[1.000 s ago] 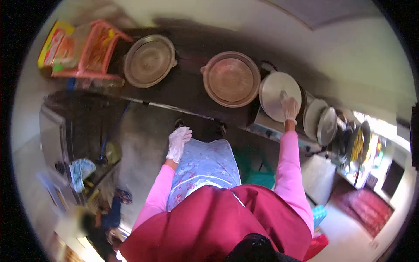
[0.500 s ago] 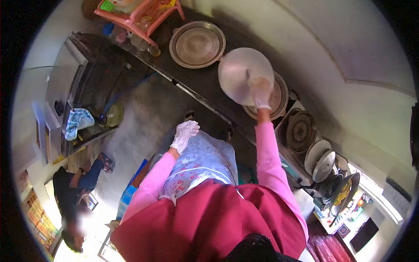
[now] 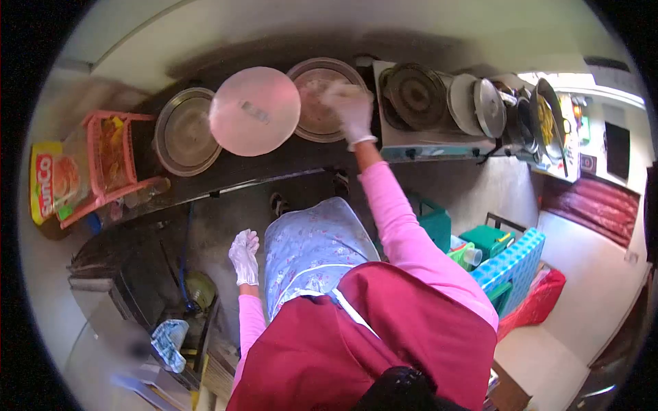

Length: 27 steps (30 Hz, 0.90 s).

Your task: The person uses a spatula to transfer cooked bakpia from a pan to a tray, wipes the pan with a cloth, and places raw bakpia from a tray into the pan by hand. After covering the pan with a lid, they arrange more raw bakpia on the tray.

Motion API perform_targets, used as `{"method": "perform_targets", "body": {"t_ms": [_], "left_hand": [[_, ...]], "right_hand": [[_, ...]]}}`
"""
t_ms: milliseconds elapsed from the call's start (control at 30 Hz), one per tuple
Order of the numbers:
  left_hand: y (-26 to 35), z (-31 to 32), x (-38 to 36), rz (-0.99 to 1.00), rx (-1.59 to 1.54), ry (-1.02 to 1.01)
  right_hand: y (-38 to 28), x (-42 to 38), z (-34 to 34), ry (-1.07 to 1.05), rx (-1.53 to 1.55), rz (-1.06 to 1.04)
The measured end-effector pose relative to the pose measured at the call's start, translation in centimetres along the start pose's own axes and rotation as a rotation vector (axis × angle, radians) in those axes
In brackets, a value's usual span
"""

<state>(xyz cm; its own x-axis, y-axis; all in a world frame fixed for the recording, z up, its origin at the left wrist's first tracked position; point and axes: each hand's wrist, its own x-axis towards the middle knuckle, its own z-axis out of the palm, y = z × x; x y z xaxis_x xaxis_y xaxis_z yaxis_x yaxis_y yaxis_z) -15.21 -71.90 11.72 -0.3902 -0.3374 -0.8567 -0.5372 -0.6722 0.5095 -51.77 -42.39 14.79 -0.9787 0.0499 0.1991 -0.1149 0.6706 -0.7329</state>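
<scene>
My right hand (image 3: 351,113), in a thin clear glove, is over the right-hand round metal pan (image 3: 319,113) on the dark counter. Motion smears its fingers. Just left of that pan is a round whitish lid (image 3: 264,133) with a dark mark in its middle, overlapping the pan's edge in this view. A second round metal pan (image 3: 188,130) lies left of the lid. My left hand (image 3: 245,257), also gloved, hangs low beside the blue floral apron (image 3: 322,236), its fingers loosely curled around nothing visible.
A pink plastic rack (image 3: 110,161) and a SunCo packet (image 3: 48,181) stand at the counter's left end. To the right are a stove (image 3: 404,140) with a dark round pan (image 3: 415,96), leaning lids (image 3: 488,109) and a wok (image 3: 545,116). Green containers (image 3: 486,240) sit low right.
My right hand has let go of the whitish lid and moved right, over the round pan. The view has turned rightward. My left hand stays low, curled.
</scene>
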Motion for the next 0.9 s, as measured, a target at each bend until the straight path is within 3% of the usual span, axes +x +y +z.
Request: {"method": "perform_targets", "body": {"t_ms": [33, 67, 100, 133, 200, 233, 300, 367, 467, 500, 700, 800, 900], "left_hand": [[0.0, 0.5, 0.1, 0.0, 0.024, -0.022], [0.1, 1.4, 0.7, 0.006, 0.042, -0.044], [-0.1, 2.4, 0.9, 0.012, 0.059, -0.062], [-0.2, 3.5, 1.0, 0.02, 0.071, -0.064], [-0.4, 6.5, 0.8, 0.04, 0.094, -0.062], [-0.8, 7.9, 0.8, 0.042, 0.108, -0.069], [-1.9, 10.7, 0.7, 0.043, 0.142, -0.079], [-3.5, 13.7, 0.1, 0.025, 0.148, -0.111], [-5.8, 18.5, -1.9, 0.009, 0.143, -0.117], [-6.7, 19.8, -2.4, -0.004, 0.144, -0.105], [-10.8, 24.3, -5.7, -0.067, 0.112, -0.013], [-12.9, 24.0, -6.2, -0.094, 0.047, 0.018], [-14.0, 24.1, -6.4, -0.092, 0.003, 0.045]], "right_hand": [[5.6, 0.1, -2.4, 0.13, 0.039, 0.011], [6.7, 0.8, -7.1, 0.152, 0.041, 0.167], [9.7, 0.9, -9.9, 0.335, 0.024, 0.1], [10.8, 1.1, -12.7, 0.364, -0.257, 0.302], [18.9, 1.7, -16.1, 0.225, -0.367, 0.345], [23.8, 1.7, -16.1, 0.185, -0.655, 0.243], [30.3, 1.7, -15.7, 0.086, -0.938, 0.203], [33.4, 2.9, -14.5, -0.026, -0.925, 0.316], [29.4, 6.7, -14.8, -0.089, -0.799, 0.676], [30.1, 7.7, -14.6, -0.214, -0.958, 0.526], [35.4, 14.5, -10.4, -0.285, -1.147, 0.197], [29.1, 16.4, -9.7, -0.065, -0.67, 0.304], [29.7, 16.1, -8.5, -0.315, -0.943, -0.274]]}}
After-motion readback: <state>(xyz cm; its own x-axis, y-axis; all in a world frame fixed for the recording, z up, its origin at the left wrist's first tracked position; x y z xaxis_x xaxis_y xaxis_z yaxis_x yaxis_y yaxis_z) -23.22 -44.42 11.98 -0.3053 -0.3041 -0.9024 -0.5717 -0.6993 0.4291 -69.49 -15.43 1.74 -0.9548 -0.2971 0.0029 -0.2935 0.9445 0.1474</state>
